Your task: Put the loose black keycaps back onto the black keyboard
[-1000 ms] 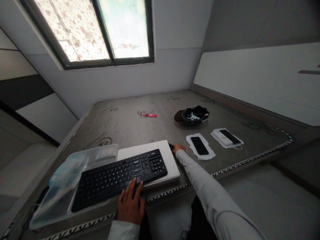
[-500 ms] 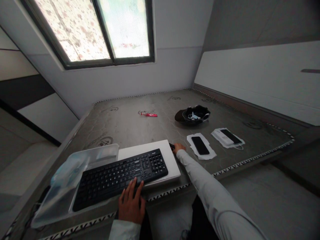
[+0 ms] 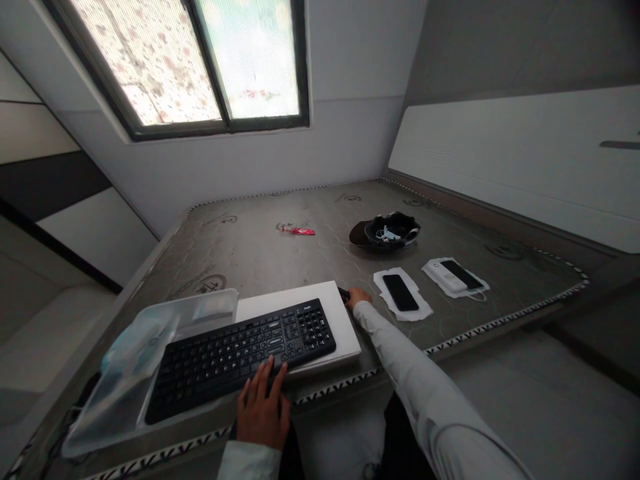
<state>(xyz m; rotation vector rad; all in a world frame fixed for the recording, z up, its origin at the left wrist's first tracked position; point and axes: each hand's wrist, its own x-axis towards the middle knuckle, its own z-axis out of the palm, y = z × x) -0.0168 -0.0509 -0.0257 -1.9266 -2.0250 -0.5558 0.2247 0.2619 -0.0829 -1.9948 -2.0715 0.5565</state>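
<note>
A black keyboard (image 3: 240,357) lies on a white board (image 3: 337,313) at the near edge of a bare grey mattress (image 3: 280,260). My left hand (image 3: 263,407) rests at the keyboard's front edge, fingers stretched flat onto the lowest keys. My right hand (image 3: 357,297) reaches past the board's right corner and is closed over a small black object (image 3: 343,293), likely a mouse, mostly hidden by the fingers.
A clear plastic tray (image 3: 145,333) lies under the keyboard's left end. Right of my hand a black phone (image 3: 400,292) sits on white cloth, then a white device and second phone (image 3: 453,275). A dark cap (image 3: 385,232) and a red wrapper (image 3: 297,231) lie farther back.
</note>
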